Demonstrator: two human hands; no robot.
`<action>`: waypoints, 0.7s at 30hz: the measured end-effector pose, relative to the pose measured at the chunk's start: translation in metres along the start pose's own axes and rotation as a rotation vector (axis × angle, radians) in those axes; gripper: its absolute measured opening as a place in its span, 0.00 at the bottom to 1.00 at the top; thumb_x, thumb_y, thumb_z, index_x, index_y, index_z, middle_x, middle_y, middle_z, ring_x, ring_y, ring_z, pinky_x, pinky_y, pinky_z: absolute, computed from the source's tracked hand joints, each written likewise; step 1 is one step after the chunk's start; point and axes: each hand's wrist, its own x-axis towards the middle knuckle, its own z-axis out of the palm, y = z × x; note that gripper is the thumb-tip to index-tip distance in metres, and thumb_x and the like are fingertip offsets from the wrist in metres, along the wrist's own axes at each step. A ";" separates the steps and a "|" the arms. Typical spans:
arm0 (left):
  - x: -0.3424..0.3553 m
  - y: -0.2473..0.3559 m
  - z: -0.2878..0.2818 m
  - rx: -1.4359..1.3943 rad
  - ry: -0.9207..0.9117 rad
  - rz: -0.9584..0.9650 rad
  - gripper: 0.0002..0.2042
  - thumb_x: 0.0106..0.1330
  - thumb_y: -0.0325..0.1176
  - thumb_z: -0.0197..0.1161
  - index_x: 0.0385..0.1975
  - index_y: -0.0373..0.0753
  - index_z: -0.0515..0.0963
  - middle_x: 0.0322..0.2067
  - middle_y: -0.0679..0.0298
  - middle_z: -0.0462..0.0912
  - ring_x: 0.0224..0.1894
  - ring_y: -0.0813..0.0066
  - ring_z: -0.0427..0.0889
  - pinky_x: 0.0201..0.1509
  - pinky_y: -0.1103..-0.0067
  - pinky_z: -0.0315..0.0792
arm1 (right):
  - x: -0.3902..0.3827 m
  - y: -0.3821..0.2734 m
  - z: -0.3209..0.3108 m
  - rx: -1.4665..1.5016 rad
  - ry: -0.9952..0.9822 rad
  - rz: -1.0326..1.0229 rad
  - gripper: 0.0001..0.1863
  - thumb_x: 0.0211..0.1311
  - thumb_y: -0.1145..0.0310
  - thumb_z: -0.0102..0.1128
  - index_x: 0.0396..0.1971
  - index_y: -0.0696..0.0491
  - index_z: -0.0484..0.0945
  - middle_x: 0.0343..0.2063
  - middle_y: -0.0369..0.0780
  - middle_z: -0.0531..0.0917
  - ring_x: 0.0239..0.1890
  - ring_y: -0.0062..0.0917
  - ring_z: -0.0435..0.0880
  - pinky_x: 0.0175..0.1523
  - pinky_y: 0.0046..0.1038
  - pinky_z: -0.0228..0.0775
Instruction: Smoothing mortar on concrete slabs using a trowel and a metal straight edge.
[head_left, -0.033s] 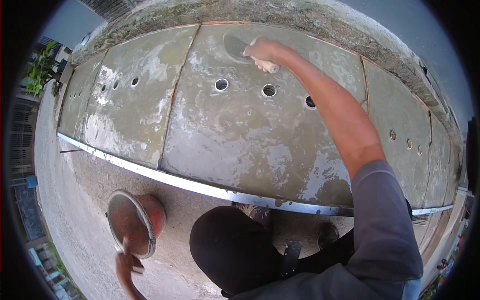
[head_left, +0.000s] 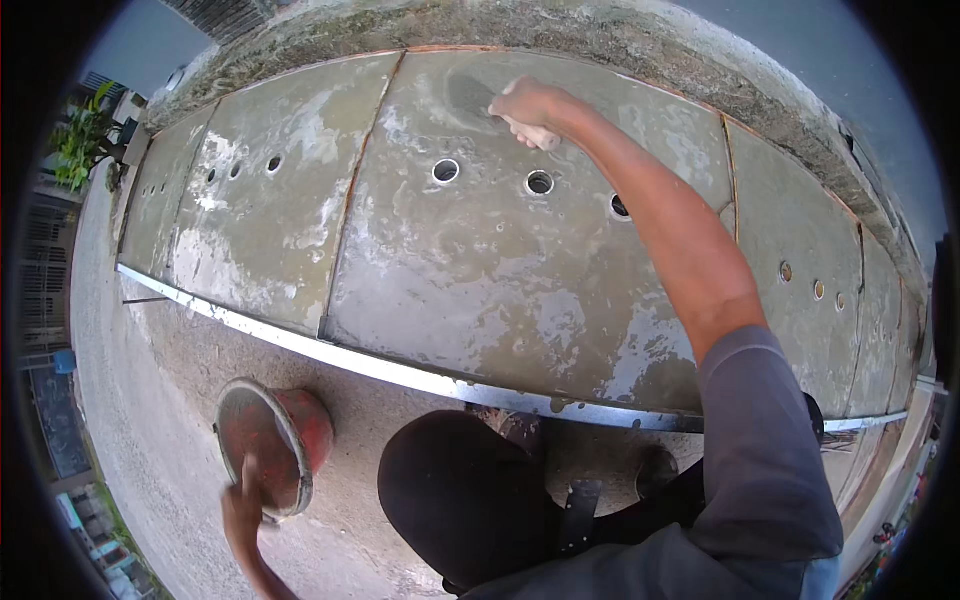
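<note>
My right hand [head_left: 525, 108] is closed around the pale handle [head_left: 543, 138] of what looks like a trowel, low over the far part of a wet grey concrete slab [head_left: 480, 260]. Its blade appears as a dark grey patch [head_left: 472, 95] and is hard to tell from the wet surface. At the lower left, my left hand [head_left: 243, 505] reaches to the near rim of a red bucket [head_left: 312, 430] coated with cement. One finger is stretched out over the bucket's mouth; the others are partly blurred, and I see nothing held.
Round pipe openings [head_left: 540, 182] sit in a row across the slab. A metal edge strip [head_left: 390, 378] runs along its near side. Thin joints [head_left: 350, 190] divide neighbouring slabs, and a rough low wall [head_left: 560, 28] borders the far side. My dark-clothed knee [head_left: 450, 490] is close to the strip.
My left hand has moved up and slightly left, further over the bucket's mouth. My right hand stays in nearly the same place.
</note>
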 end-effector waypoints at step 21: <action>-0.232 0.368 0.083 1.004 -1.004 1.452 0.23 0.59 0.39 0.65 0.53 0.34 0.80 0.53 0.48 0.81 0.53 0.38 0.80 0.42 0.37 0.76 | 0.021 -0.023 0.056 -0.606 0.258 0.011 0.17 0.60 0.69 0.49 0.38 0.61 0.85 0.47 0.56 0.82 0.50 0.48 0.83 0.56 0.43 0.75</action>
